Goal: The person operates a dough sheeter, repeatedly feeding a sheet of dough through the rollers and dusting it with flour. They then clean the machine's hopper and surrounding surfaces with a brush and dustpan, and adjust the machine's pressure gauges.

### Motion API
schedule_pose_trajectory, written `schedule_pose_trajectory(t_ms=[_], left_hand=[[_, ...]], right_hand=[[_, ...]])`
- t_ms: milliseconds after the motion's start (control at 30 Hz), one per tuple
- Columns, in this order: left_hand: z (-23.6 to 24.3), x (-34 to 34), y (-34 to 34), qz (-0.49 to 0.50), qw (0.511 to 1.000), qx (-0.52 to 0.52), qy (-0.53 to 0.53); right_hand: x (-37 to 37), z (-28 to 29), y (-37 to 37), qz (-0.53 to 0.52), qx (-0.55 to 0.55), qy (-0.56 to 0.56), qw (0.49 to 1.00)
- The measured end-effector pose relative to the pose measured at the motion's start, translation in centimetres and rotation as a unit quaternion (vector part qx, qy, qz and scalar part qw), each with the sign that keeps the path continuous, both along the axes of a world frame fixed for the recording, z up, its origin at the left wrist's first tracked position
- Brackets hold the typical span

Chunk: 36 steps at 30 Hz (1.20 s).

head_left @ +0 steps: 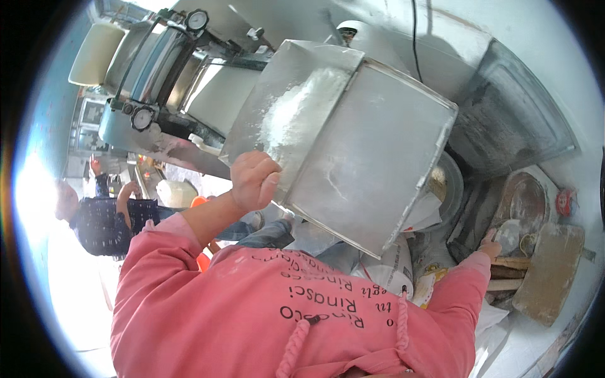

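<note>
My left hand [255, 181] is closed in a fist by the near left edge of a metal trough [249, 129]. What its curled fingers hold, if anything, is hidden. White powder, likely flour, [287, 110] lies heaped in the trough. Joined to the trough's right side is a flat metal panel [372, 157] with raised rims. Far to the right, my right hand [489, 244] reaches down beside a whitish, powder-dusted round object [508, 236]. Its fingers are small and partly hidden, so their grip does not show.
A roller machine [151, 69] with two dials stands at the back left. Below the panel's right edge sits a round tub [450, 189]. Boards [548, 274] and a dusty oval pan [526, 201] crowd the right side. Another person [107, 223] is at the left.
</note>
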<state>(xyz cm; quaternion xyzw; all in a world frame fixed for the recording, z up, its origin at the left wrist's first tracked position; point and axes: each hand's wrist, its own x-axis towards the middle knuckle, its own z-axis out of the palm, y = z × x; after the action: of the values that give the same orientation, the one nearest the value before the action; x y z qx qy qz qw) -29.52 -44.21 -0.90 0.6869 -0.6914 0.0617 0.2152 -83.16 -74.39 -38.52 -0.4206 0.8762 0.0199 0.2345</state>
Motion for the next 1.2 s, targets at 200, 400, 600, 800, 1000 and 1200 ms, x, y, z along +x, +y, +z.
schedule_pose_trajectory(t_ms=[200,400,600,800,1000,1200], left_hand=[[0.2,0.1,-0.1,-0.007,0.999,-0.033,-0.008],[-0.1,0.1,0.3,0.027,0.999,-0.031,0.023],[0.7,0.3,1.2,-0.026,0.996,-0.048,0.073],[-0.8,4.3,11.1,-0.084,0.977,-0.111,0.162],[-6.9,11.3,27.3,0.170,0.954,-0.013,0.247],[-10.8,16.5,37.5,0.301,0.878,0.058,0.368]], right_hand=[[4.4,9.9,-5.6,0.301,-0.116,0.001,0.947],[26.8,35.7,-2.6,0.319,-0.184,-0.704,0.607],[43.5,44.0,14.5,0.837,-0.057,-0.305,0.451],[49.7,38.8,16.4,0.861,-0.045,-0.109,0.495],[54.3,37.3,11.7,0.778,-0.126,-0.077,0.610],[57.4,36.4,11.8,0.819,-0.167,0.100,0.540]])
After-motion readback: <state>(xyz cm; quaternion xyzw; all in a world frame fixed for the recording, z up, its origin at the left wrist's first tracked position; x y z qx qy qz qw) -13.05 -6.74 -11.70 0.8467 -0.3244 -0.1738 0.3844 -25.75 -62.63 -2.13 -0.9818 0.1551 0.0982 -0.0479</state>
